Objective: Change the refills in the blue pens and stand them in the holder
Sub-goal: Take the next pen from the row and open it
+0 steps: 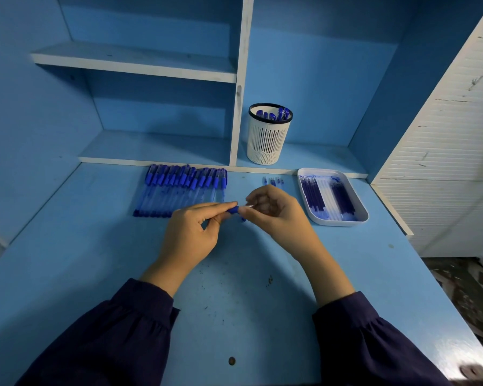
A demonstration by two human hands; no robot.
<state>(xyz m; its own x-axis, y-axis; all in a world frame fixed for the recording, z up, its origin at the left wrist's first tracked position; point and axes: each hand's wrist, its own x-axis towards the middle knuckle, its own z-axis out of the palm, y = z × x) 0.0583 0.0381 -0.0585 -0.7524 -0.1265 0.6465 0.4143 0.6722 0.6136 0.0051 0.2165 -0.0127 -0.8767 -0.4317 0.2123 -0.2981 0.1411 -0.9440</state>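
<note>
My left hand (195, 232) grips a blue pen (232, 210) over the middle of the desk; only its blue end shows past my fingers. My right hand (276, 210) pinches the thin pale tip that sticks out of that end. A row of several blue capped pens (181, 188) lies side by side at the back left of the desk. The white slotted holder (267, 140) stands on the low shelf behind, with several blue pens in it. A white tray (346, 222) of several refills sits to the right.
A few small blue parts (272, 181) lie just beyond my right hand. Blue shelving with a white upright divider (239, 107) rises behind the desk. A white slatted panel (444, 162) bounds the right side. The desk's right edge drops off near the tray.
</note>
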